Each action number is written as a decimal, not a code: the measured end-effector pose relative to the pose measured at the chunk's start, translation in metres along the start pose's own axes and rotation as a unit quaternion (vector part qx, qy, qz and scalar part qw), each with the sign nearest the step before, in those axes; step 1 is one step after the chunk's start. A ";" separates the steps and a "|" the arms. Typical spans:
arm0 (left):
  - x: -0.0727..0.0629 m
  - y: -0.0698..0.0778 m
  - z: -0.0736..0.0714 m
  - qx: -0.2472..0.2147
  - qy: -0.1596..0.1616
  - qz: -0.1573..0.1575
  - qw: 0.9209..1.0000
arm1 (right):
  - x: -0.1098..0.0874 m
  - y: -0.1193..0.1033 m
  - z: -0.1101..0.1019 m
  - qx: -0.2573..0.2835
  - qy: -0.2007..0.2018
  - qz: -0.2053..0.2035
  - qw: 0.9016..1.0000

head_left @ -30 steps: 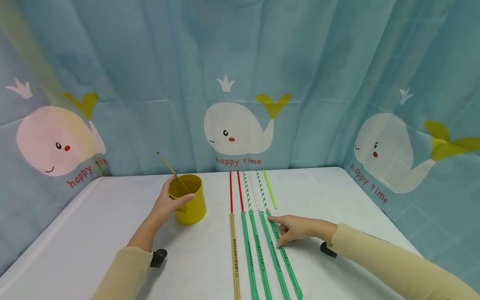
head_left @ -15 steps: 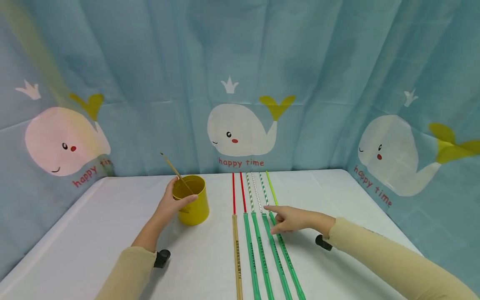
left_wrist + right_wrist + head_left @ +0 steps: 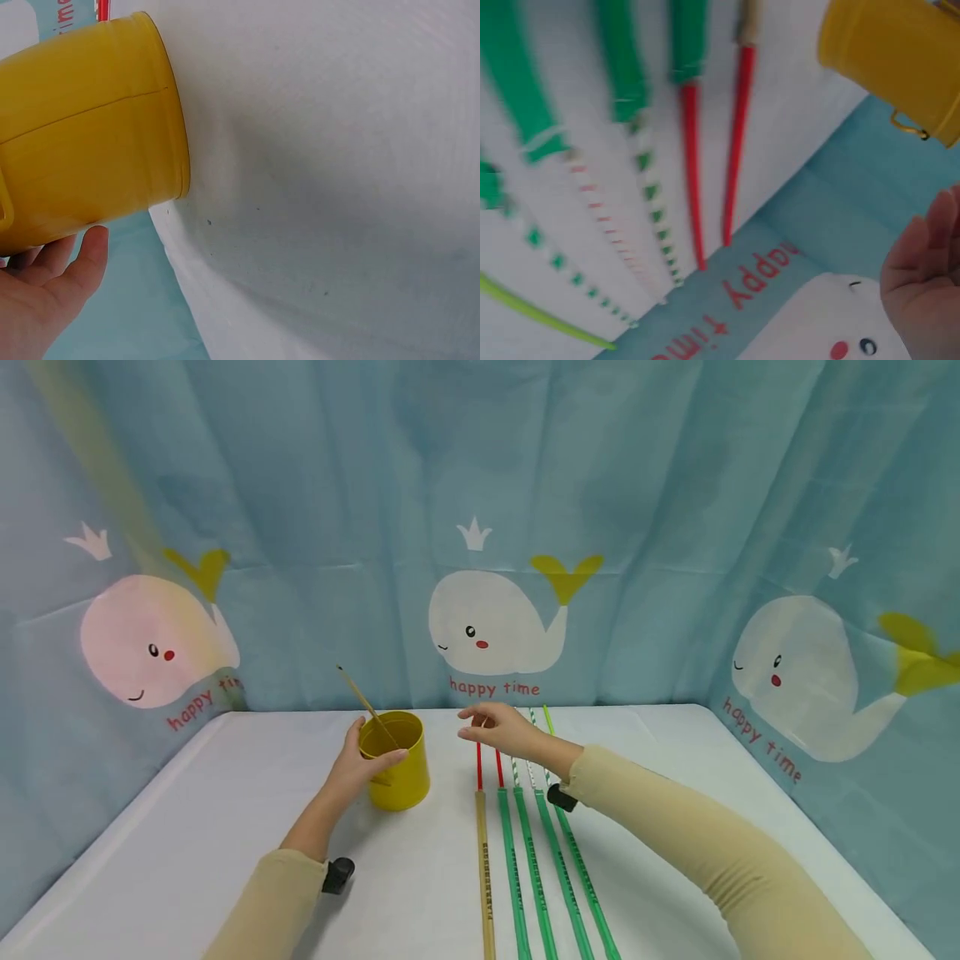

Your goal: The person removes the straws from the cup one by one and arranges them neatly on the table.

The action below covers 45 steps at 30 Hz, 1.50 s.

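My left hand (image 3: 363, 768) holds a yellow pail (image 3: 405, 781) from its left side, thumb over the near rim. In the left wrist view its fingertips (image 3: 94, 251) touch the pail's wall. A thin brown stick (image 3: 357, 692) leans inside the pail, its lower end hidden. My right hand (image 3: 504, 731) is in the air above the straws, fingers loosely bent with nothing between them. Beneath it lie two red straws (image 3: 692, 172), striped straws (image 3: 656, 214) and a lime-green straw (image 3: 548, 720), side by side. The hand covers parts of them in the head view.
A long tan wrapper (image 3: 483, 868) and several green wrappers (image 3: 513, 868) with printed lettering lie lengthwise, meeting the near ends of the straws. A white cloth (image 3: 262, 802) covers the table. A blue whale-print curtain (image 3: 337, 627) stands along the back and sides.
My right hand has moved left and away from the green wrappers, from a pointing pose to hovering above the red straws. The left hand stays on the pail. The head view has shifted slightly.
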State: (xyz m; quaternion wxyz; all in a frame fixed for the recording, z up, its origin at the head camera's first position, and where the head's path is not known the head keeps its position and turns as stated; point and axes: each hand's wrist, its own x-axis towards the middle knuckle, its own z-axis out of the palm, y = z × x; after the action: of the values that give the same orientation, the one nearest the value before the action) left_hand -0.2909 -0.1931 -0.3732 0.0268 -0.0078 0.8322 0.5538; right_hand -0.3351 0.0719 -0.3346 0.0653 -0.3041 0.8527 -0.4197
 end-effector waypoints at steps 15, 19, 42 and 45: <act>-0.001 -0.002 0.011 -0.015 -0.007 0.023 1.000 | 0.079 -0.029 0.051 -0.050 -0.018 0.090 0.995; -0.001 -0.002 0.012 -0.012 -0.008 0.027 1.000 | 0.090 -0.030 0.064 -0.106 -0.007 0.101 0.989; -0.004 0.001 0.002 -0.009 0.005 0.017 1.000 | 0.093 -0.039 0.067 -0.042 0.083 0.114 0.989; -0.003 0.001 0.001 -0.009 0.005 0.016 1.000 | 0.084 -0.039 0.060 -0.010 0.085 0.101 0.991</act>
State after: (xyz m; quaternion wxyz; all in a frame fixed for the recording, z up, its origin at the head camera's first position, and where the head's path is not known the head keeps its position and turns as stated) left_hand -0.2875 -0.1914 -0.3725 0.0138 0.0031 0.8271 0.5618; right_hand -0.3625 -0.0350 -0.3309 0.0318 -0.1800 0.8857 -0.4267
